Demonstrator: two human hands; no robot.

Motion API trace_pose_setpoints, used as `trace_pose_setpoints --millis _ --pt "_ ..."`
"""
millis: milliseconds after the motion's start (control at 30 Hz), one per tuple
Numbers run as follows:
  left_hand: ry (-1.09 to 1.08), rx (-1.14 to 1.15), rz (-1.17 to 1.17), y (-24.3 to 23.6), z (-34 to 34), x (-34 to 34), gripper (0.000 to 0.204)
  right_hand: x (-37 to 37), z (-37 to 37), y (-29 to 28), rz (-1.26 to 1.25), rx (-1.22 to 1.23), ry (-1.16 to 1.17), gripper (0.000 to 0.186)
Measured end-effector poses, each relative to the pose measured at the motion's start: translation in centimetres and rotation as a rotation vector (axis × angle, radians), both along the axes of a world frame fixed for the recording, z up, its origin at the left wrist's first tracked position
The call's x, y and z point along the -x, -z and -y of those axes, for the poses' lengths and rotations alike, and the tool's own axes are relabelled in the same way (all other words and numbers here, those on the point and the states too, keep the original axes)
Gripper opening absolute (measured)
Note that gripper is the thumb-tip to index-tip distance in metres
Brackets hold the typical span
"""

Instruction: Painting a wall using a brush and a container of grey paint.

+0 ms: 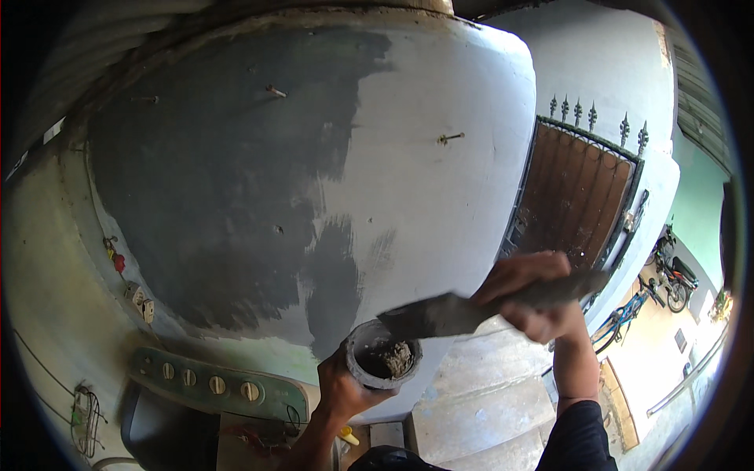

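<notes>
My left hand (342,388) is wrapped round a small round grey tub (357,370), its mouth tilted up toward me. Inside sits a pale, lumpy mass (398,359) against the darker, stained inner wall. My right hand (542,302) grips a long, flat, dark grey tool (428,315), too blurred to name its exact kind. The tool slants across the front of me, its left end over the tub's rim. Beyond my hands stands a wall (424,196), dark grey coating (228,180) covering its left part with ragged, streaky edges and pale paint on the right.
Screws or pegs (449,139) stick out of the wall. A washing machine with a green knobbed panel (208,385) stands at lower left, below wall sockets (140,302). Pale steps (483,388) lie beneath my right arm. A spiked metal gate (577,184) and a bicycle (620,318) are at right.
</notes>
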State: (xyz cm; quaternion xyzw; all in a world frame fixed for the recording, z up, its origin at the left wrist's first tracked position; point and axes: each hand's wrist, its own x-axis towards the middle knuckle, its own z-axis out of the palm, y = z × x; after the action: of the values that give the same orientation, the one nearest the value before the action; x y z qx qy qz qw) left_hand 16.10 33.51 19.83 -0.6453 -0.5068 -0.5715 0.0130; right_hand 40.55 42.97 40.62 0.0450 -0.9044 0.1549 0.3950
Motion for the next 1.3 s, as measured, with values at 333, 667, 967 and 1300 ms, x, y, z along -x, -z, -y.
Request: trace_pose_setpoints --millis 333,667,967,1300 --pt "0.008 -0.067 -0.032 0.5 0.2 0.9 0.075 1.7 -6.4 -11.4 -0.706 0.458 0.025 0.042" --pt "0.083 -0.046 -0.008 0.3 0.0 0.2 0.074 6.5 -11.2 -18.8 -0.754 0.236 0.189 0.040" --pt "0.136 0.033 0.050 1.0 -0.7 0.3 0.074 2.3 -13.2 -20.8 -0.655 -0.022 0.506 0.038" --pt "0.181 0.052 0.073 1.8 -1.5 0.6 0.073 -0.7 -14.5 -22.4 -0.740 -0.005 0.220 0.036"
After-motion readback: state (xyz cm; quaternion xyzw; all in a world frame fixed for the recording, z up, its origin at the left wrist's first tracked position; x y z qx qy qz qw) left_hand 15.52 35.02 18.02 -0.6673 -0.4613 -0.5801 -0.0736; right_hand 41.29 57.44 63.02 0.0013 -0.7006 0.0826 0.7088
